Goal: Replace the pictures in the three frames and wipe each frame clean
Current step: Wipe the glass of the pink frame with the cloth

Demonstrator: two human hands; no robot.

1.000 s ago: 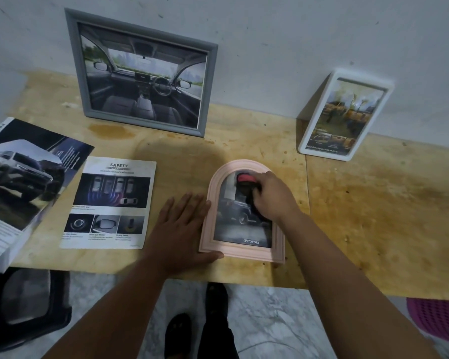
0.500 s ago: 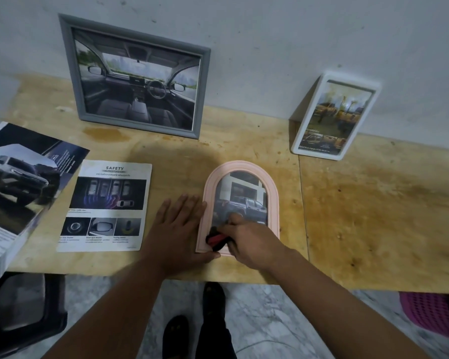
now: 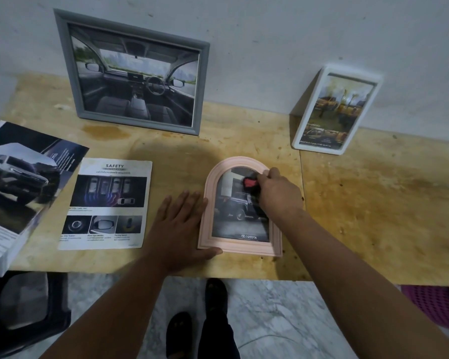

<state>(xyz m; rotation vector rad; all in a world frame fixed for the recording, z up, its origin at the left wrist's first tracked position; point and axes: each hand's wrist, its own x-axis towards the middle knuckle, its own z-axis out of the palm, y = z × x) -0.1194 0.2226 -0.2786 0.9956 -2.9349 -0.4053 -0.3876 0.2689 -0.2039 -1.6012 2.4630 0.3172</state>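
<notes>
Head view: right hand (image 3: pixel 278 195) rubs cloth (image 3: pixel 250 183) on arched pink frame (image 3: pixel 240 246).

Bare tabletop (image 3: pixel 373 203) right — leaflet (image 3: pixel 106 203) left

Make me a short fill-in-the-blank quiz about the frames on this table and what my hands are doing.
1. The right hand wipes the glass of the ____-coloured arched frame.
2. The left hand lies flat against that frame's ____ side.
3. The grey frame leans against the ____.
4. The cloth shows a ____ patch.

Missing words: pink; left; wall; red
</notes>
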